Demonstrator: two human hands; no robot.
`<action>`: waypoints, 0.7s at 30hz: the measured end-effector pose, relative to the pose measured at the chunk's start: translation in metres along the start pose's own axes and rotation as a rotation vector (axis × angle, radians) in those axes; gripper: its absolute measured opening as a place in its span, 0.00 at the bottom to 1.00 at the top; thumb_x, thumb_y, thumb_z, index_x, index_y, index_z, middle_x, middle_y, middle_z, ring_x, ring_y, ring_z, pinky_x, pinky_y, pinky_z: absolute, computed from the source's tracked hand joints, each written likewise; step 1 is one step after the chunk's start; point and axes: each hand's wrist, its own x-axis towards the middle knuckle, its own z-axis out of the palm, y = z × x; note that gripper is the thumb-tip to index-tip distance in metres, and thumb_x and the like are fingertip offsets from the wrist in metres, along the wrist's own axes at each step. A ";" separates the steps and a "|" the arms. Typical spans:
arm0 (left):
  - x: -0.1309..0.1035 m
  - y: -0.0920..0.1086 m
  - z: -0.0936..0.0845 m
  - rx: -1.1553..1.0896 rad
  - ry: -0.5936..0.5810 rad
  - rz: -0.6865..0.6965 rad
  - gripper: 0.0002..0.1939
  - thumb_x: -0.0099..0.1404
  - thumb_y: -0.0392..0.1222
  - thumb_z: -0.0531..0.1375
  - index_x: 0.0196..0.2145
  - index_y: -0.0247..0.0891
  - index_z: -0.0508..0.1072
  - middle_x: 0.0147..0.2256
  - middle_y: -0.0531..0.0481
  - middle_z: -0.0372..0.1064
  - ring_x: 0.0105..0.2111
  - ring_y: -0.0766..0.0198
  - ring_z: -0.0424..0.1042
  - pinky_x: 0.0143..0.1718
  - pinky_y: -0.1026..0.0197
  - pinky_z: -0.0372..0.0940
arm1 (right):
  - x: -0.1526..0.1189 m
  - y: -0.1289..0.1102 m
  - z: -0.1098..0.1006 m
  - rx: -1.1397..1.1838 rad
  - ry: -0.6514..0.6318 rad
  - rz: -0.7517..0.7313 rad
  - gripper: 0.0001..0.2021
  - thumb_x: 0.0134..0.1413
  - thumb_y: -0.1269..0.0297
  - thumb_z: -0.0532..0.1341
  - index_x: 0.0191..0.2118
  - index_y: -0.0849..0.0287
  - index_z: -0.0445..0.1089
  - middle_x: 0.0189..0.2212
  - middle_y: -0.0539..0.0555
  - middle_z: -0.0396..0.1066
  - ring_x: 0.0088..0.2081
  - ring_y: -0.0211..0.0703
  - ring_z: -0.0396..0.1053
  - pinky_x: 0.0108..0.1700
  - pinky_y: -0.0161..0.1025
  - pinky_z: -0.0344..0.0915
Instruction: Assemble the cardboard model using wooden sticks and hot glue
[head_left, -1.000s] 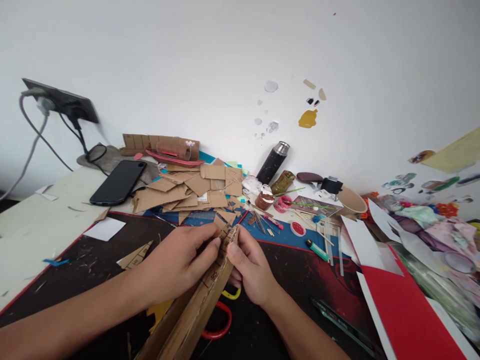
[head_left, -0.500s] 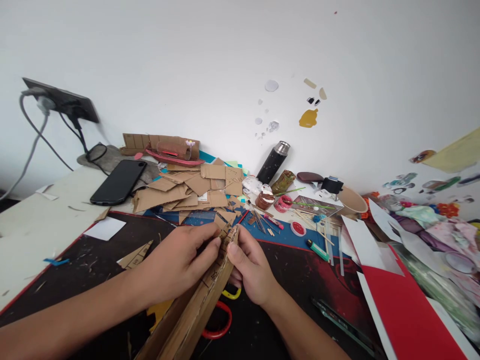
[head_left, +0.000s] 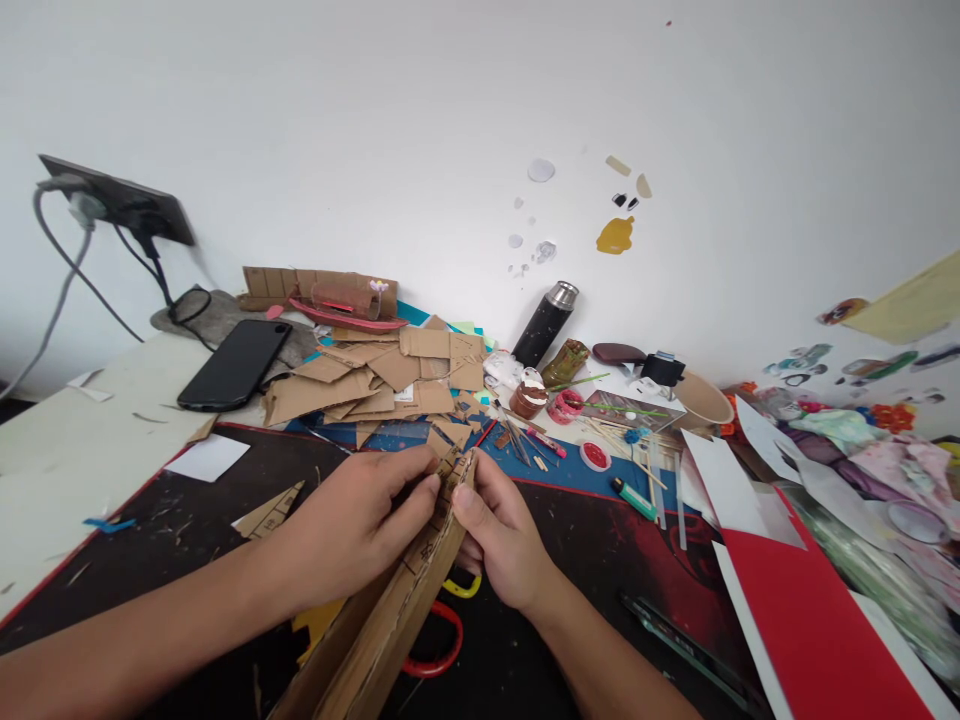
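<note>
A long folded cardboard piece (head_left: 412,610) runs from the bottom edge up to both hands, its far end between them. My left hand (head_left: 375,505) pinches its left side near that end, thumb and fingers closed on the card. On the right side, my right hand (head_left: 499,530) grips the same end, thumb on top and fingers curled underneath. Below the cardboard, partly covered by it, lie scissors with a red handle loop (head_left: 439,640) and a yellow loop (head_left: 463,588).
Cardboard scraps (head_left: 390,375) are piled behind the hands, beside a black phone (head_left: 236,365). A black flask (head_left: 546,325), paint pots (head_left: 529,398) and a green-white tube (head_left: 634,498) stand or lie farther right. Red card (head_left: 825,610) covers the right side.
The view has shifted very slightly. Both hands keep the same hold on the cardboard, with no clear movement.
</note>
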 end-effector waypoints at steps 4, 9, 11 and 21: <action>0.000 0.000 0.000 -0.002 -0.002 -0.010 0.16 0.80 0.43 0.50 0.32 0.42 0.66 0.25 0.57 0.67 0.24 0.66 0.68 0.28 0.62 0.59 | 0.000 0.000 0.000 -0.007 0.002 -0.002 0.23 0.68 0.39 0.68 0.47 0.54 0.65 0.21 0.37 0.55 0.16 0.27 0.43 0.16 0.27 0.48; -0.002 -0.001 0.000 -0.009 0.003 -0.013 0.16 0.79 0.43 0.49 0.31 0.42 0.66 0.25 0.58 0.67 0.23 0.66 0.68 0.28 0.62 0.58 | -0.001 0.002 -0.001 -0.033 0.021 0.015 0.25 0.66 0.37 0.68 0.47 0.54 0.66 0.21 0.37 0.55 0.16 0.27 0.44 0.16 0.27 0.48; -0.001 -0.001 0.000 -0.005 0.004 -0.009 0.16 0.79 0.43 0.50 0.31 0.42 0.65 0.24 0.58 0.67 0.23 0.66 0.68 0.27 0.62 0.58 | -0.001 0.002 -0.001 -0.038 0.027 0.020 0.26 0.65 0.36 0.69 0.47 0.54 0.66 0.21 0.37 0.55 0.16 0.27 0.44 0.16 0.27 0.48; 0.000 0.001 -0.001 -0.016 0.006 -0.010 0.16 0.79 0.43 0.50 0.31 0.43 0.65 0.24 0.58 0.67 0.23 0.66 0.67 0.27 0.62 0.58 | 0.000 0.001 0.000 -0.035 0.027 0.018 0.26 0.65 0.36 0.69 0.47 0.54 0.66 0.21 0.37 0.55 0.16 0.27 0.44 0.16 0.27 0.48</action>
